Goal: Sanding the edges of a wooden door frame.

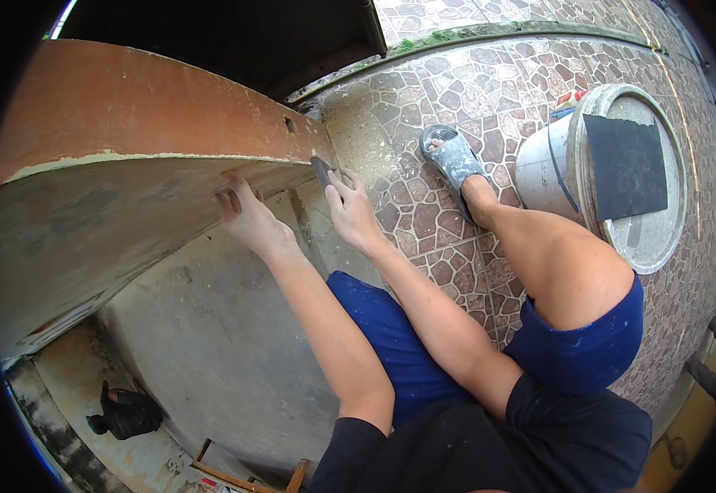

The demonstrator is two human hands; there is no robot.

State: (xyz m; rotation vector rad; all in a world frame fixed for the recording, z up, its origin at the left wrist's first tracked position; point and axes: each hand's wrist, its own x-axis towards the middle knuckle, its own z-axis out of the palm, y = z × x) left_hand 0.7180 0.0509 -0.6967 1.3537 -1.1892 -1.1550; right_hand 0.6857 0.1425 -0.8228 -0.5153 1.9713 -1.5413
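Observation:
My right hand (351,210) is closed on a small dark grey piece that looks like folded sandpaper (321,171). It presses this against the lower edge of an orange-painted wall (161,99), close to the wall's far corner. To its left, my left hand (253,223) touches the bare grey plaster (87,218) just under the paint line; its fingers are apart and a little bent, with nothing seen in them. A rough, pale strip runs along the border between paint and plaster.
Right of my sandalled foot (455,164) stands a white bucket (543,168) with a dirty lid, a black sheet (627,168) lying on it. Stone-patterned tiles (424,205) cover the floor. At the lower left are a dark figure-like object (132,411) and a wooden frame (239,483).

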